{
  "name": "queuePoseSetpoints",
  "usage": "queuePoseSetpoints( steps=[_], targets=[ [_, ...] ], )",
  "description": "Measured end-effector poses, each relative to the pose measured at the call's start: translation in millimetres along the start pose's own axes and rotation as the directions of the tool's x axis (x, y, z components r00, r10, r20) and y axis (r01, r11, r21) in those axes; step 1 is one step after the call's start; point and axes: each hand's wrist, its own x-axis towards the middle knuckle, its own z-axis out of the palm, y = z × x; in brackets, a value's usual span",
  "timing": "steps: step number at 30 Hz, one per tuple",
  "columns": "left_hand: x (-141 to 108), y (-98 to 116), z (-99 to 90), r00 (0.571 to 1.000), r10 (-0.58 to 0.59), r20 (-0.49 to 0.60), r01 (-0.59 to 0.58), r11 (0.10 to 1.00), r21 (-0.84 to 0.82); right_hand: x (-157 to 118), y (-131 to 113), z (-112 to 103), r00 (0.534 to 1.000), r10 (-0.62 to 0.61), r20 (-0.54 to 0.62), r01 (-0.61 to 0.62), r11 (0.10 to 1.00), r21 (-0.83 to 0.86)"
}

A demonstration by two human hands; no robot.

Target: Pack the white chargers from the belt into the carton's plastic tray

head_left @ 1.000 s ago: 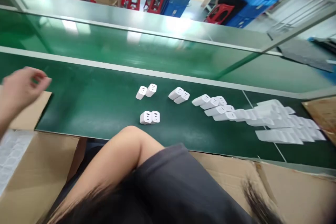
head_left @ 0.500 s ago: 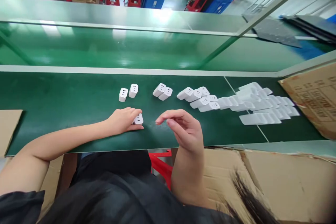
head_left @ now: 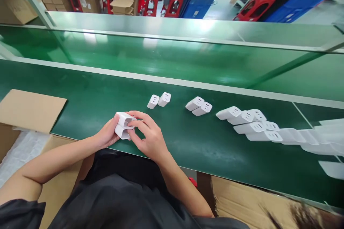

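Two white plastic charger housings (head_left: 121,131), stacked one on the other, are held just above the near edge of the bench, their hollow ends facing right. My left hand (head_left: 104,136) wraps round their left side. My right hand (head_left: 153,139) grips them from the right, its fingers at the hollow ends and one along the top. Beyond the hands stand two charger housings (head_left: 164,99) with slots in their end faces. Another pair (head_left: 198,105) touches side by side farther right.
More white housings (head_left: 258,127) run in a group toward the right edge. A cardboard sheet (head_left: 29,109) lies at the left of the green bench (head_left: 88,96). A pale rail (head_left: 172,80) borders its far side. People sit on red stools (head_left: 174,5) beyond.
The view has swung left. My left hand has lifted from the bench with housings, now turned hollow ends outward. My right hand, previously empty, has come over and taken hold of them.
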Motion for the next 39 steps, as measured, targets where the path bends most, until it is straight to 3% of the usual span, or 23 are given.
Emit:
queuePoseSetpoints(
  steps=[2, 4, 6, 8, 9, 11, 14, 16, 18, 20, 22, 25, 28, 34, 39],
  targets=[
    [-7, 3, -15.1, 0.995, 0.088, -0.055, -0.074, 0.975, 0.208, 5, 3, 7, 0.999, -0.024, 0.041, 0.025, 0.999, -0.042],
    [-14, 9, -29.8, 0.966, 0.243, -0.089, -0.163, 0.838, 0.521, 8, 10, 10, 0.993, -0.031, 0.117, 0.045, 0.992, -0.115],
    [-21, 17, -41.2, 0.922, 0.388, 0.001, -0.225, 0.531, 0.817, 10, 18, 12, 0.975, -0.014, 0.220, 0.058, 0.979, -0.195],
    [-27, 24, -47.6, 0.896, 0.417, 0.156, -0.256, 0.197, 0.946, 12, 25, 14, 0.946, 0.020, 0.324, 0.067, 0.965, -0.253],
    [-28, 26, -48.9, 0.892, 0.401, 0.210, -0.266, 0.089, 0.960, 13, 26, 16, 0.928, 0.042, 0.371, 0.065, 0.960, -0.271],
    [-28, 28, -48.6, 0.885, 0.389, 0.255, -0.274, -0.007, 0.962, 15, 27, 19, 0.889, 0.084, 0.450, 0.058, 0.954, -0.293],
    [-24, 29, -44.2, 0.880, 0.383, 0.282, -0.274, -0.077, 0.959, 19, 26, 21, 0.838, 0.113, 0.533, 0.065, 0.950, -0.305],
    [-20, 30, -41.2, 0.889, 0.346, 0.300, -0.277, -0.117, 0.954, 24, 29, 13, 0.828, 0.069, 0.556, 0.103, 0.957, -0.272],
    [-16, 32, -39.1, 0.903, 0.310, 0.296, -0.270, -0.126, 0.955, 30, 40, -5, 0.858, 0.000, 0.514, 0.140, 0.962, -0.233],
    [-13, 35, -37.7, 0.918, 0.283, 0.277, -0.248, -0.134, 0.959, 34, 60, -29, 0.920, -0.014, 0.393, 0.135, 0.950, -0.283],
    [-10, 38, -36.2, 0.934, 0.247, 0.258, -0.228, -0.145, 0.963, 36, 85, -52, 0.965, 0.040, 0.257, 0.068, 0.915, -0.397],
    [-5, 40, -32.7, 0.951, 0.191, 0.242, -0.218, -0.137, 0.966, 31, 120, -67, 0.974, 0.143, 0.174, -0.059, 0.908, -0.416],
    [-3, 41, -27.6, 0.955, 0.180, 0.234, -0.211, -0.139, 0.968, 23, 137, -57, 0.975, 0.147, 0.164, -0.093, 0.949, -0.301],
    [-6, 41, -16.6, 0.956, 0.203, 0.212, -0.177, -0.178, 0.968, 12, 134, -32, 0.992, 0.095, 0.083, -0.079, 0.980, -0.185],
    [-6, 38, -11.1, 0.967, 0.175, 0.183, -0.147, -0.203, 0.968, 13, 134, -33, 0.994, 0.028, 0.101, -0.003, 0.970, -0.242]
  ],
)
